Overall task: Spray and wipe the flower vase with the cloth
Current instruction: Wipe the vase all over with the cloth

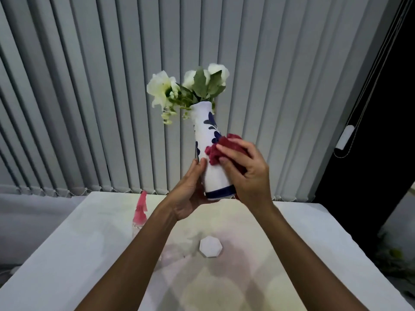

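The vase (210, 153) is held up above the table (303, 232), tilted, the left hand (190, 191) wrapped around its base. The right hand (244, 169) presses a bunched red cloth (222, 149) against its side, so wiping looks underway. The spray bottle (139, 212) stands on the table, so spraying seems done.
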A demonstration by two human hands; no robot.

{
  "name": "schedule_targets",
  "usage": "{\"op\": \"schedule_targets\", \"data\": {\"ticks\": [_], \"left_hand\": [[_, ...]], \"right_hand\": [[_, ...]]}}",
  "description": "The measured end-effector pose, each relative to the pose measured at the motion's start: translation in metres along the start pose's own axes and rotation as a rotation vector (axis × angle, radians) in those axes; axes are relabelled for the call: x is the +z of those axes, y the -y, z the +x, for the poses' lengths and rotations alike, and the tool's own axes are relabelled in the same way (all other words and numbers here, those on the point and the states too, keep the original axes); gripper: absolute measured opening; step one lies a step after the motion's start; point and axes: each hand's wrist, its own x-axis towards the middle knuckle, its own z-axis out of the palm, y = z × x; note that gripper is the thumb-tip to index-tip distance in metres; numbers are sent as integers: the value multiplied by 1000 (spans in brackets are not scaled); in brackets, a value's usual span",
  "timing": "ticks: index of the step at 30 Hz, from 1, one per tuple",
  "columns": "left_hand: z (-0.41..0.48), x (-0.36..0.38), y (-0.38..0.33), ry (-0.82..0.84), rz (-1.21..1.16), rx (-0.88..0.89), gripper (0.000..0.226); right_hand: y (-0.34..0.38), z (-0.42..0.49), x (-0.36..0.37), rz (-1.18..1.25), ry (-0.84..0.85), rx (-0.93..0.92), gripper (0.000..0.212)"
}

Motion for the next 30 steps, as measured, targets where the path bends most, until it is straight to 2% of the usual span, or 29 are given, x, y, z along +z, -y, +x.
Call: {"op": "schedule_targets", "data": {"ticks": [2, 6, 8, 10, 13, 17, 19, 21, 25, 27, 30], "left_hand": [[0, 2, 0, 27, 50, 8, 87], [3, 6, 7, 31, 170, 5, 110], [4, 6, 10, 20, 161, 13, 105], [3, 4, 11, 9, 117, 36, 99], [0, 1, 6, -6, 23, 50, 97], [-1, -3, 1, -31, -29, 34, 111], [1, -2, 3, -57, -27, 28, 128], [3, 0, 8, -72, -2, 44, 130], [0, 4, 9, -80, -6, 142, 94], [0, 2, 5, -89, -30, 137, 92], [-1, -2, 0, -39, 12, 139, 76]], "right_hand": [[5, 19, 1, -43, -3, 16, 28], [15, 43, 4, -96, -116, 41, 28], [17, 46, 3, -52, -136, 126, 30], [12, 38, -1, -42, -33, 257, 30], [-1, 21, -10, -205, 97, 360, 28], [-3, 28, -12, -170, -139, 484, 36], [5, 37, -5, -139, -179, 435, 39], [17, 40, 3, -127, -104, 346, 42], [27, 12, 5, -260, 90, 152, 46], [24, -11, 3, -287, 99, 93, 48], [15, -33, 5, -198, 77, 55, 48]]}}
